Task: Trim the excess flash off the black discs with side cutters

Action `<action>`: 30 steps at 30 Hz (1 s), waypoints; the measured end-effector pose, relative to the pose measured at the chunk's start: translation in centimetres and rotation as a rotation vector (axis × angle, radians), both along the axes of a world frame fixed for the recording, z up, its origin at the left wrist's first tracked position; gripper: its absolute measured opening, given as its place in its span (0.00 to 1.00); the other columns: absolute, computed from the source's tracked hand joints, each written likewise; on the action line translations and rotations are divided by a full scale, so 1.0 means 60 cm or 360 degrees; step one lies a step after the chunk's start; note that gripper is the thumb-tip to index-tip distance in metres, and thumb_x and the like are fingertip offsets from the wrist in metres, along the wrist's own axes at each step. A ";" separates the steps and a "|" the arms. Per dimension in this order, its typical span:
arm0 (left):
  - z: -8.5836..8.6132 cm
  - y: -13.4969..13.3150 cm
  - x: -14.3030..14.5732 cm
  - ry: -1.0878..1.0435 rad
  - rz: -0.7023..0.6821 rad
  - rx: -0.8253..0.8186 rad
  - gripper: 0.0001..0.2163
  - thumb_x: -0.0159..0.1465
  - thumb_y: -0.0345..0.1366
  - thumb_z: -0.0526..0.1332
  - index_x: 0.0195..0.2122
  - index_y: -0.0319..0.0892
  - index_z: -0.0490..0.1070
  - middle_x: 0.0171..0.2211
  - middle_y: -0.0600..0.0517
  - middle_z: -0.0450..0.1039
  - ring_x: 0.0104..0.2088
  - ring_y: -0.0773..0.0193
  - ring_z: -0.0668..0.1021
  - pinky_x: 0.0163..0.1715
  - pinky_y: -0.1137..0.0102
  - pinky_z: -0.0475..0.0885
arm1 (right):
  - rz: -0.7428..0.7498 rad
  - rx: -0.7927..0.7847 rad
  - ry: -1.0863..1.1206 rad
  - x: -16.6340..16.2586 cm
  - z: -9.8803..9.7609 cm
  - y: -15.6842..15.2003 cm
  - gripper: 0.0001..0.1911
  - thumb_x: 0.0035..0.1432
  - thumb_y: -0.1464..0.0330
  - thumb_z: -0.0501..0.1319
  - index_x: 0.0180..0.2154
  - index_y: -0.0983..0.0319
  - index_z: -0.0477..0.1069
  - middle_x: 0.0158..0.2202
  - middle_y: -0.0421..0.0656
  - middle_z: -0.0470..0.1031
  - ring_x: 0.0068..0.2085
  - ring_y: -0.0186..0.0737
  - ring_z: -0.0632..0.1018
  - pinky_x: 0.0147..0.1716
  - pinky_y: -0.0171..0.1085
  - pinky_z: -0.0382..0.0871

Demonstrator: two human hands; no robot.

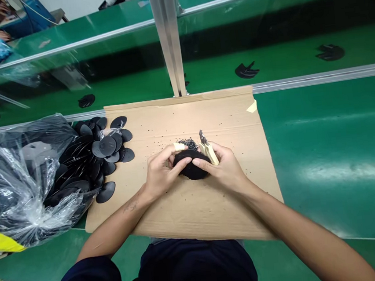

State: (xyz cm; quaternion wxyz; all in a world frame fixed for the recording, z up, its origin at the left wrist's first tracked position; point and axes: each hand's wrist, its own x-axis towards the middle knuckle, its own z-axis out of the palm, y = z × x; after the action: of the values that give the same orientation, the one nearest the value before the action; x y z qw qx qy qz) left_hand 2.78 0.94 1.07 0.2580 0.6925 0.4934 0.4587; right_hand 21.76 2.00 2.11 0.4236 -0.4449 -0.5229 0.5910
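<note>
Head camera: At the center of the frame, a person's left hand (162,171) is gripping a black disc (193,170) by its edge while the right hand (228,165) is steadying it and cradling cutting pliers (210,153). Above the cardboard (168,215), the disc is probably handling light, stiff and slick; its rim, thumbs on top, is likely offering the safest hold.
</note>
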 end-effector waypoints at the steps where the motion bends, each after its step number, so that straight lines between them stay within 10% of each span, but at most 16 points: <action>1: -0.002 0.000 0.001 0.0012 0.0024 0.0016 0.11 0.62 0.40 0.71 0.42 0.41 0.79 0.30 0.54 0.76 0.22 0.74 0.70 0.23 0.78 0.68 | 0.0000 -0.0004 0.0011 0.000 -0.001 0.000 0.32 0.44 0.43 0.73 0.39 0.61 0.75 0.37 0.43 0.78 0.40 0.43 0.77 0.41 0.40 0.74; 15: -0.009 -0.004 0.009 -0.0103 0.0024 0.0097 0.13 0.64 0.41 0.70 0.46 0.41 0.77 0.39 0.50 0.81 0.29 0.72 0.76 0.32 0.76 0.74 | 0.0086 0.0156 -0.0041 0.003 -0.007 -0.003 0.25 0.55 0.46 0.69 0.38 0.61 0.72 0.33 0.40 0.73 0.35 0.39 0.74 0.35 0.36 0.71; 22: 0.000 0.004 0.009 -0.0347 -0.0348 -0.0198 0.12 0.67 0.45 0.66 0.42 0.40 0.79 0.37 0.49 0.83 0.36 0.65 0.82 0.37 0.73 0.77 | 0.0002 0.0613 -0.0183 0.005 0.000 -0.006 0.17 0.63 0.52 0.65 0.36 0.59 0.69 0.31 0.38 0.70 0.31 0.36 0.71 0.31 0.35 0.67; 30: 0.012 0.011 -0.006 0.0139 -0.0352 0.0431 0.07 0.67 0.36 0.66 0.43 0.41 0.79 0.37 0.48 0.82 0.36 0.64 0.81 0.37 0.68 0.76 | 0.0012 0.1188 -0.0460 0.015 -0.001 -0.005 0.05 0.63 0.73 0.62 0.38 0.58 0.69 0.35 0.42 0.75 0.35 0.39 0.76 0.33 0.38 0.69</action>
State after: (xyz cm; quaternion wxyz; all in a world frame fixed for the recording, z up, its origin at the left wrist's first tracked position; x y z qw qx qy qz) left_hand 2.42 1.58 1.80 0.1895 0.7902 0.3587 0.4593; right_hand 22.64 1.73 2.06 0.4761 -0.3371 -0.7574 0.2934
